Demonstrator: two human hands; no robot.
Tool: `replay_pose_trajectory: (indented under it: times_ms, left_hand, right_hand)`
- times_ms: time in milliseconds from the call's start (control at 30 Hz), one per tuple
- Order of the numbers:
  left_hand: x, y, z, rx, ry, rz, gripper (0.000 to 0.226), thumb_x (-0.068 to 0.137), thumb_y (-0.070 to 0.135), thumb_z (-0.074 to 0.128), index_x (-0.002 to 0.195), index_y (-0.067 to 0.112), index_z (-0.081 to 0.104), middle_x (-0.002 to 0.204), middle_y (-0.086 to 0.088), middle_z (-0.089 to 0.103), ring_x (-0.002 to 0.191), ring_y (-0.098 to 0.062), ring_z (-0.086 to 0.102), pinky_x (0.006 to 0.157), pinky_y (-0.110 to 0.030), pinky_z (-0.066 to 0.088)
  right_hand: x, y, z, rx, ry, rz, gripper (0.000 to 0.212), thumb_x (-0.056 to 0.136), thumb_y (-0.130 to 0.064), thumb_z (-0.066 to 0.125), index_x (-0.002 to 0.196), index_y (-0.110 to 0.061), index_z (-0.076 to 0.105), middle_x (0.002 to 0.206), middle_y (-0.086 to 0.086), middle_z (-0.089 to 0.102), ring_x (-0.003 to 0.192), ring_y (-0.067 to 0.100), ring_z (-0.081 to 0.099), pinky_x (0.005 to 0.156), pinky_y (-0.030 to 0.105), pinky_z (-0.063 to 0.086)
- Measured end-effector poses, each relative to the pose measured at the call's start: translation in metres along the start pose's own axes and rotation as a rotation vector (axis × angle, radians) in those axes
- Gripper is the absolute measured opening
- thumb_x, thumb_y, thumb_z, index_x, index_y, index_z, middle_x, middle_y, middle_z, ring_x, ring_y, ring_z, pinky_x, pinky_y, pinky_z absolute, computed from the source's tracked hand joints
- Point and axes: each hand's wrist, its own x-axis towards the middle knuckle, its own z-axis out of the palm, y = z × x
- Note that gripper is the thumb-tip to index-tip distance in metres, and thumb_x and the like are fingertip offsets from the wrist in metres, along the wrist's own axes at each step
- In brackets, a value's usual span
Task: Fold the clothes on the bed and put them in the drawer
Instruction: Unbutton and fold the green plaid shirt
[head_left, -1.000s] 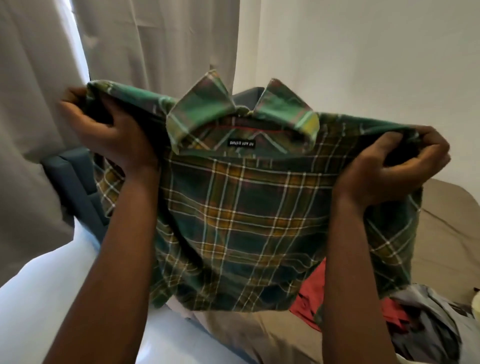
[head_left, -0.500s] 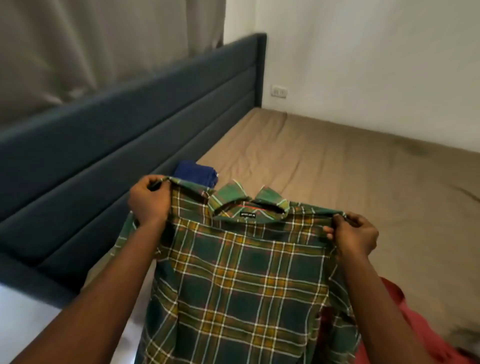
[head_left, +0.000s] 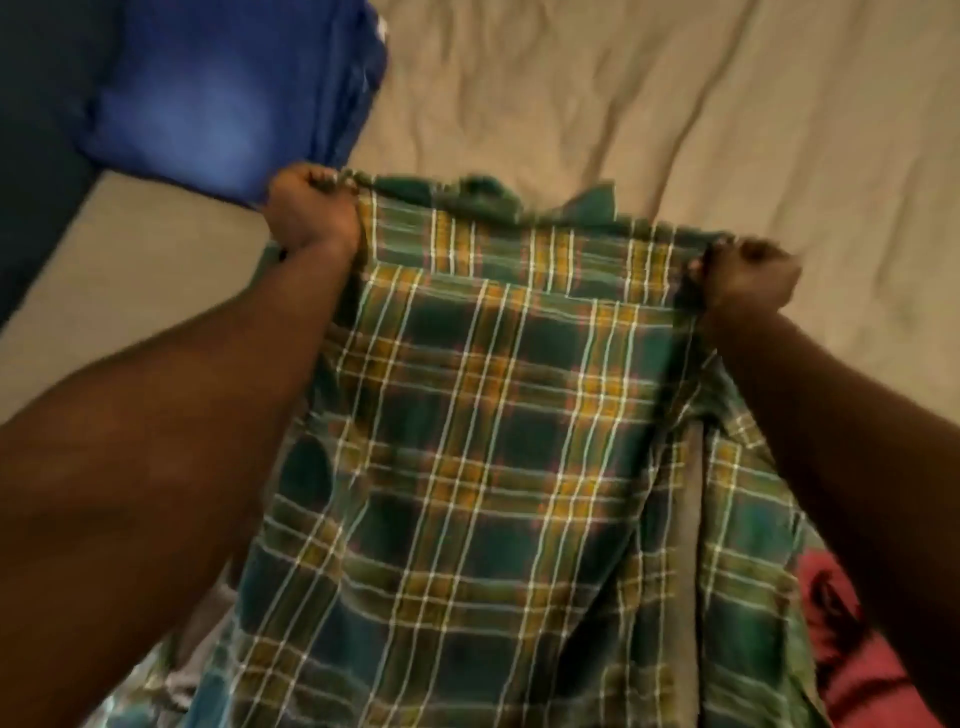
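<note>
A green and yellow plaid shirt (head_left: 498, 441) hangs stretched between my two hands over the bed, its back toward me and its collar at the far edge. My left hand (head_left: 309, 208) grips the left shoulder of the shirt in a fist. At the shirt's right shoulder, my right hand (head_left: 748, 278) grips the fabric the same way. The shirt's lower part runs out of the bottom of the view. No drawer is in view.
A folded blue garment (head_left: 234, 98) lies on the tan bedsheet (head_left: 649, 104) at the far left, next to the dark headboard (head_left: 36, 156). A red garment (head_left: 857, 670) lies at the lower right, partly under my right arm.
The shirt came down from in front of the curtain to low over the bed. My view tilted down onto the mattress and closer to the blue garment. Both hands kept their grip.
</note>
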Motion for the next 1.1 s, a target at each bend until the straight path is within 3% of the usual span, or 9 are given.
replay_pose_trajectory:
  times_ms: [133, 267, 333, 433, 500, 633, 700, 900, 1100]
  left_hand:
    - [0.01, -0.025, 0.025, 0.136, -0.048, 0.134, 0.033, 0.091, 0.037, 0.058, 0.115, 0.017, 0.069, 0.126, -0.011, 0.067, 0.116, -0.029, 0.062, 0.102, -0.031, 0.039]
    - [-0.025, -0.028, 0.01, 0.161, -0.128, 0.278, 0.065, 0.09, 0.033, 0.057, 0.15, 0.014, 0.041, 0.16, -0.023, 0.032, 0.141, -0.035, 0.044, 0.116, -0.023, 0.029]
    - [-0.062, -0.033, -0.012, 0.118, -0.112, 0.377, 0.078, 0.094, 0.034, 0.058, 0.158, 0.003, 0.025, 0.164, -0.03, 0.016, 0.153, -0.036, 0.027, 0.118, -0.007, 0.008]
    - [-0.145, -0.06, -0.052, -0.031, 0.002, 0.503, 0.059, 0.102, 0.036, 0.058, 0.146, -0.001, 0.044, 0.153, -0.023, 0.037, 0.143, -0.02, 0.039, 0.116, -0.009, 0.021]
    - [-0.207, -0.097, -0.083, 0.005, 0.083, 0.415, 0.045, 0.102, 0.035, 0.058, 0.135, 0.006, 0.055, 0.142, -0.012, 0.05, 0.13, -0.012, 0.047, 0.112, -0.017, 0.035]
    - [-0.311, -0.193, -0.14, 0.308, 0.142, -0.043, 0.048, 0.094, 0.044, 0.055, 0.13, 0.013, 0.056, 0.133, -0.02, 0.055, 0.124, -0.038, 0.053, 0.102, -0.046, 0.042]
    - [-0.345, -0.225, -0.161, 0.447, 0.081, -0.181, 0.048, 0.091, 0.043, 0.055, 0.131, 0.016, 0.052, 0.136, -0.023, 0.05, 0.129, -0.044, 0.047, 0.106, -0.057, 0.035]
    - [-0.343, -0.261, -0.199, 0.459, -0.028, -0.033, 0.04, 0.095, 0.046, 0.055, 0.122, 0.017, 0.053, 0.124, -0.028, 0.053, 0.12, -0.05, 0.049, 0.095, -0.063, 0.045]
    - [-0.328, -0.245, -0.23, 0.31, -0.186, -0.074, 0.039, 0.096, 0.048, 0.066, 0.114, 0.013, 0.067, 0.115, -0.024, 0.069, 0.111, -0.049, 0.062, 0.098, -0.055, 0.048]
  right_hand:
    - [0.06, 0.037, 0.014, -0.128, -0.098, -0.074, 0.029, 0.056, -0.039, 0.071, 0.081, -0.026, 0.065, 0.085, 0.004, 0.073, 0.082, 0.026, 0.073, 0.081, 0.046, 0.062]
    - [-0.019, 0.009, 0.007, -0.323, -0.194, -0.245, 0.051, 0.09, -0.026, 0.066, 0.132, -0.036, 0.04, 0.145, 0.008, 0.037, 0.12, 0.017, 0.054, 0.103, 0.022, 0.049]
    - [-0.051, 0.017, -0.008, -0.333, -0.149, -0.421, 0.057, 0.091, -0.027, 0.062, 0.143, -0.021, 0.039, 0.149, 0.013, 0.03, 0.13, 0.023, 0.049, 0.112, 0.032, 0.044]
    - [-0.124, 0.063, -0.049, -0.487, -0.011, -0.442, 0.044, 0.097, -0.03, 0.051, 0.133, -0.005, 0.055, 0.132, 0.019, 0.051, 0.119, 0.03, 0.055, 0.103, 0.027, 0.038]
    - [-0.188, 0.107, -0.09, -0.533, 0.11, -0.329, 0.038, 0.099, -0.032, 0.047, 0.122, -0.006, 0.063, 0.118, 0.02, 0.059, 0.11, 0.036, 0.059, 0.096, 0.036, 0.041]
    - [-0.301, 0.192, -0.174, -0.85, 0.097, 0.154, 0.049, 0.097, -0.049, 0.055, 0.126, -0.01, 0.056, 0.127, 0.02, 0.055, 0.122, 0.041, 0.051, 0.1, 0.051, 0.039]
    - [-0.337, 0.222, -0.21, -1.031, -0.038, 0.109, 0.056, 0.093, -0.054, 0.06, 0.128, -0.011, 0.053, 0.129, 0.018, 0.053, 0.121, 0.04, 0.049, 0.101, 0.05, 0.038]
    - [-0.338, 0.24, -0.241, -0.973, -0.064, -0.249, 0.026, 0.102, -0.039, 0.052, 0.105, -0.018, 0.066, 0.107, 0.01, 0.068, 0.103, 0.035, 0.059, 0.095, 0.046, 0.043]
    - [-0.357, 0.236, -0.248, -0.518, 0.154, -0.139, 0.031, 0.107, -0.03, 0.046, 0.109, -0.006, 0.064, 0.103, 0.021, 0.07, 0.094, 0.041, 0.064, 0.073, 0.036, 0.04]
